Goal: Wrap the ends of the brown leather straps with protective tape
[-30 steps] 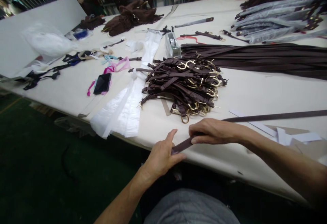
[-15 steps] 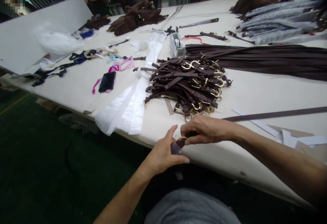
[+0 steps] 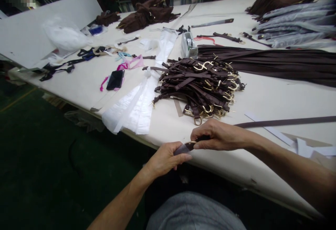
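My left hand [image 3: 168, 156] is closed round the plastic-wrapped end of a brown strap [image 3: 184, 148] at the table's front edge. The fingers of my right hand [image 3: 210, 137] pinch the same strap just to the right, beside a gold-coloured metal piece. From behind my right wrist, a long flat brown strip [image 3: 286, 121] runs to the right. Just beyond my hands lies a heap of short brown straps with gold hooks [image 3: 196, 83].
White plastic sheeting [image 3: 133, 109] hangs over the front edge, left of the heap. A black phone [image 3: 115, 80] lies farther left. Long brown strips [image 3: 267, 64] and plastic-wrapped straps [image 3: 294, 25] cover the right side. Paper strips [image 3: 306, 148] lie near my right forearm.
My left hand's fingers, spread before, have closed round the wrapped strap end. My right hand keeps its pinch. The whole view has shifted slightly, with table items appearing farther right.
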Action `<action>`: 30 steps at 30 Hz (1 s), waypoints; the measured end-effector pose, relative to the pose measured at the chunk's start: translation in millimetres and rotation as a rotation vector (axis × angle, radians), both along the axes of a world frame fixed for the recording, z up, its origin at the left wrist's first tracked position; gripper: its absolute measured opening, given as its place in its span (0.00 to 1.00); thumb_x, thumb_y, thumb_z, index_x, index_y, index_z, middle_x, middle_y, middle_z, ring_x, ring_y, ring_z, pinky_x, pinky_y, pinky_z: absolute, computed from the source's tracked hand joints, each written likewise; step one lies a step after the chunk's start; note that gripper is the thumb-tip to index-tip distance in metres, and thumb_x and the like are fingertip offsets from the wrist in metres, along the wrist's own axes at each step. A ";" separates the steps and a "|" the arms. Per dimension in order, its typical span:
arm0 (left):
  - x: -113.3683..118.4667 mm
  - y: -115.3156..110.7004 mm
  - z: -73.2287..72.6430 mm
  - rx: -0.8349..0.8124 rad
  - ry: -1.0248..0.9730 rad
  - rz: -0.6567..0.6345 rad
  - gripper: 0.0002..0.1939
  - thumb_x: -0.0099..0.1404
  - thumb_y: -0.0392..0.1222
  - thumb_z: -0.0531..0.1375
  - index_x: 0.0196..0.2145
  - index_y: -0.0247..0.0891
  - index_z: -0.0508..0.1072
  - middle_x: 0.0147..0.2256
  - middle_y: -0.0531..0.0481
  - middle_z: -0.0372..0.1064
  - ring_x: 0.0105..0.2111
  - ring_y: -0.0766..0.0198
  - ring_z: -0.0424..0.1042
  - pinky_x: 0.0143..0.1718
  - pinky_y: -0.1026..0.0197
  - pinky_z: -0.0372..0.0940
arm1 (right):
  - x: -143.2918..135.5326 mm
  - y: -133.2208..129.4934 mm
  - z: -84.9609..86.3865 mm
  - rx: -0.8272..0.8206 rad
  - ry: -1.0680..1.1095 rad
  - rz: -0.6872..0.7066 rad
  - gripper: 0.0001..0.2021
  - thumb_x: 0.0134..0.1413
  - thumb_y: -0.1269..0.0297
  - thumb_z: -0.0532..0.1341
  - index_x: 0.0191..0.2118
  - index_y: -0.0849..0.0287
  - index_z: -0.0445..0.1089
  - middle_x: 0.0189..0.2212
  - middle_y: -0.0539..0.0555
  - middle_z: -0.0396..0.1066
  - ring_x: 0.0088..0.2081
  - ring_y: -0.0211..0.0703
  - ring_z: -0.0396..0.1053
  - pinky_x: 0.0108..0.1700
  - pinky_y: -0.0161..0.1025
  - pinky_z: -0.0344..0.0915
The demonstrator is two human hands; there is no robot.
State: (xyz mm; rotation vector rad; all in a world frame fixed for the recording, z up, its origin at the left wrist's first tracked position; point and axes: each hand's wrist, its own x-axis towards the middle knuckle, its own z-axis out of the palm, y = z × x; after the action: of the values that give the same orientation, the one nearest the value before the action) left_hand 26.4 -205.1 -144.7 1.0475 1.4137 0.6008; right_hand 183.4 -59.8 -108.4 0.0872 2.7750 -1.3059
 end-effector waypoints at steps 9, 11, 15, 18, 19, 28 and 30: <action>-0.9 5.7 7.6 0.098 0.209 -0.049 0.15 0.57 0.51 0.58 0.28 0.35 0.67 0.20 0.58 0.60 0.20 0.71 0.60 0.22 0.69 0.53 | 1.5 0.8 3.4 0.106 -0.062 -0.056 0.12 0.56 0.57 0.56 0.35 0.61 0.68 0.23 0.49 0.66 0.24 0.33 0.61 0.26 0.30 0.52; -1.2 6.6 7.2 0.097 0.216 -0.091 0.14 0.57 0.50 0.58 0.28 0.35 0.68 0.20 0.57 0.60 0.20 0.70 0.61 0.21 0.69 0.53 | -0.2 3.2 4.5 0.157 -0.070 -0.015 0.10 0.56 0.60 0.57 0.32 0.61 0.69 0.22 0.49 0.65 0.23 0.33 0.60 0.26 0.31 0.51; -1.9 4.9 5.6 0.080 0.180 -0.106 0.16 0.59 0.52 0.56 0.27 0.35 0.67 0.18 0.57 0.58 0.18 0.70 0.61 0.20 0.69 0.53 | 0.3 8.7 7.3 0.172 -0.110 0.002 0.10 0.56 0.60 0.55 0.33 0.61 0.69 0.22 0.49 0.66 0.23 0.33 0.59 0.25 0.31 0.51; -3.3 4.1 7.1 0.061 0.210 -0.059 0.16 0.59 0.53 0.56 0.26 0.36 0.65 0.18 0.58 0.57 0.18 0.71 0.61 0.19 0.69 0.53 | 3.2 16.5 10.0 0.135 -0.113 -0.016 0.12 0.57 0.58 0.55 0.32 0.61 0.69 0.22 0.49 0.65 0.23 0.33 0.59 0.25 0.30 0.52; -3.3 4.4 8.1 0.060 0.205 -0.059 0.16 0.58 0.53 0.56 0.26 0.36 0.65 0.18 0.58 0.57 0.18 0.71 0.61 0.19 0.69 0.53 | 2.9 17.9 11.0 0.130 -0.102 -0.003 0.12 0.57 0.59 0.55 0.31 0.61 0.69 0.21 0.48 0.64 0.22 0.32 0.59 0.25 0.30 0.52; -15.8 -2.3 9.5 0.024 0.142 0.040 0.15 0.57 0.52 0.58 0.27 0.36 0.65 0.19 0.59 0.56 0.16 0.73 0.58 0.17 0.70 0.52 | 9.1 35.8 29.9 0.104 -0.201 -0.014 0.13 0.58 0.58 0.55 0.30 0.62 0.69 0.20 0.47 0.63 0.21 0.31 0.58 0.23 0.29 0.53; -14.6 -1.3 12.9 0.052 0.075 -0.005 0.15 0.58 0.52 0.58 0.27 0.36 0.65 0.20 0.58 0.58 0.17 0.73 0.60 0.18 0.70 0.53 | 6.7 36.5 34.1 0.123 -0.159 0.066 0.12 0.57 0.59 0.55 0.31 0.61 0.70 0.20 0.47 0.63 0.21 0.31 0.57 0.24 0.29 0.52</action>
State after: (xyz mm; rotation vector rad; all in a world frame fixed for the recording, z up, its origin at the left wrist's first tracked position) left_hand 11.8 -206.3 -131.8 1.1250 1.4668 0.6025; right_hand 190.1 -23.3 -74.3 0.1002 2.6964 -1.0632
